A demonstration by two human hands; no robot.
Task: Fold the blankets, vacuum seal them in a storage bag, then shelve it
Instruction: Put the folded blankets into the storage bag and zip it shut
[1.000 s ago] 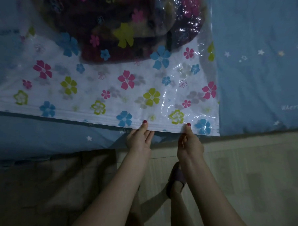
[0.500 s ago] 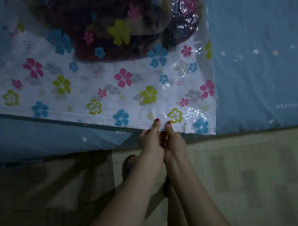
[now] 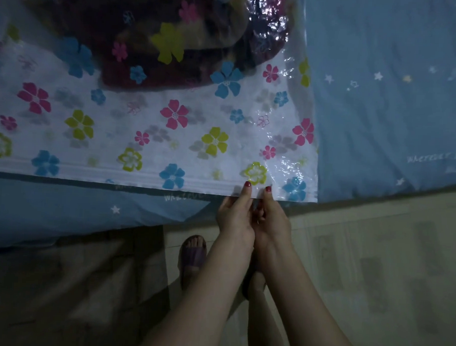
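A clear storage bag (image 3: pixel 155 133) printed with coloured flowers lies flat on the bed, its zip strip (image 3: pixel 132 175) along the near edge. Dark folded blankets (image 3: pixel 160 31) sit inside it at the top of the view. My left hand (image 3: pixel 235 215) and my right hand (image 3: pixel 270 219) are side by side, both pinching the zip strip near the bag's right corner, thumbs on top with red nails. The fingers underneath are hidden by the plastic.
A blue bedsheet with small stars (image 3: pixel 382 88) covers the bed, whose edge runs across the middle. Below it is pale tiled floor (image 3: pixel 361 270). My foot in a dark slipper (image 3: pixel 193 255) stands close to the bed.
My hands were apart on the zip strip one second ago. They have come together, and the pair has moved slightly right along the strip toward the bag's corner.
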